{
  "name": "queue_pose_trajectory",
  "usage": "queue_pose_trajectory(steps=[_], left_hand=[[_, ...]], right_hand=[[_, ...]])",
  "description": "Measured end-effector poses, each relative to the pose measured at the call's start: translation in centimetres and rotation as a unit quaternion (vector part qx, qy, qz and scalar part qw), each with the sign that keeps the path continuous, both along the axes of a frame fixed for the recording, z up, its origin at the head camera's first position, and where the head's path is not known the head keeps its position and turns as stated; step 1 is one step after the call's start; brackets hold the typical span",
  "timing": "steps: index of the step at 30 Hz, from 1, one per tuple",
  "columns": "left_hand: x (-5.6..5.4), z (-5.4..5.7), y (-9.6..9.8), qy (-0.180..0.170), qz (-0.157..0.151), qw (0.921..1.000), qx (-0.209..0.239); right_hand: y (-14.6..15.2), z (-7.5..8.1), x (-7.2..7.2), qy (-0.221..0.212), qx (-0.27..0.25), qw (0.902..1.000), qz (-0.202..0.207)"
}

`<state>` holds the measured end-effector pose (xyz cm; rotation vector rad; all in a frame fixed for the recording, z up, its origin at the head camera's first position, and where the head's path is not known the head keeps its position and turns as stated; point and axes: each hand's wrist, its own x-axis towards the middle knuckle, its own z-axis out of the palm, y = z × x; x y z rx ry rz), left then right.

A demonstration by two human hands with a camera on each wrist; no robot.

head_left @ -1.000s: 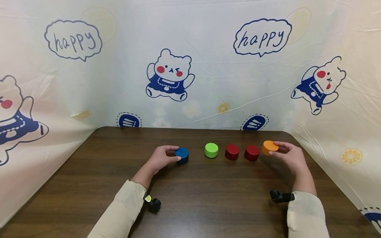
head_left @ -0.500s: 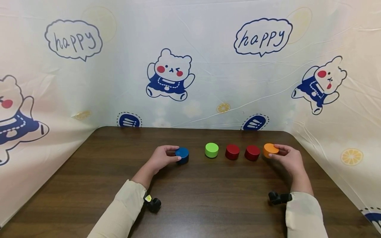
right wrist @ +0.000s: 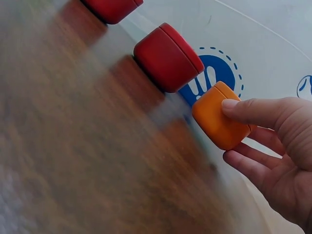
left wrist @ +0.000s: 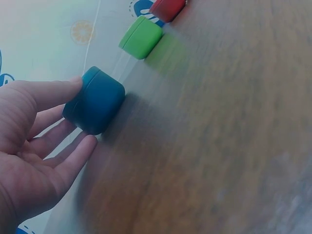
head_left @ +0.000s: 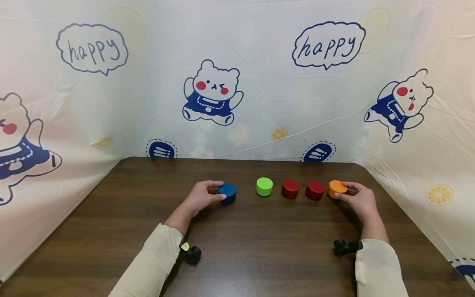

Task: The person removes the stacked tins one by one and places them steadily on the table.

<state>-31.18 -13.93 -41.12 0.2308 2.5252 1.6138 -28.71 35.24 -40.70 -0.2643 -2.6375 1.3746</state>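
Note:
Five small round boxes, each with a lid seam near its top, form a row across the table. My left hand (head_left: 202, 198) pinches the blue round box (left wrist: 97, 100) at the left end, thumb on the near side and fingers on the far side. My right hand (head_left: 360, 198) pinches the orange round box (right wrist: 222, 119) at the right end between thumb and fingers. Between the hands stand a light green round box (head_left: 264, 187) and two dark red round boxes, the left one (head_left: 290, 189) and the right one (head_left: 314, 190). The orange box is right beside the right red one.
The dark brown wooden table (head_left: 267, 247) has rounded far corners. Behind it and along both sides hangs a printed cloth (head_left: 263, 95) with bears and lettering. A small black camera sits on each wrist, the left one (head_left: 192, 253) and the right one (head_left: 345, 246).
My right hand has lowered the orange box slightly and shifted a little inward, level with the row. My left hand has stayed still on the blue box.

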Motion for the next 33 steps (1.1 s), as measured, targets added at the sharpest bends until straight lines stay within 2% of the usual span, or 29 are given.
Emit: queue_pose_trajectory(steps=[7, 26, 33], left_hand=[[-0.04, 0.09, 0.06, -0.002, -0.001, 1.0, 0.001], [0.04, 0.09, 0.11, -0.005, 0.005, 1.0, 0.005], [0.03, -0.05, -0.02, 0.005, -0.003, 0.9999, 0.014]], right_hand=[[0.27, -0.31, -0.04, 0.004, 0.013, 0.9999, 0.004], [0.61, -0.31, 0.14, -0.007, 0.007, 0.9999, 0.01], [0.54, -0.31, 0.1, -0.027, 0.001, 0.9996, 0.011]])
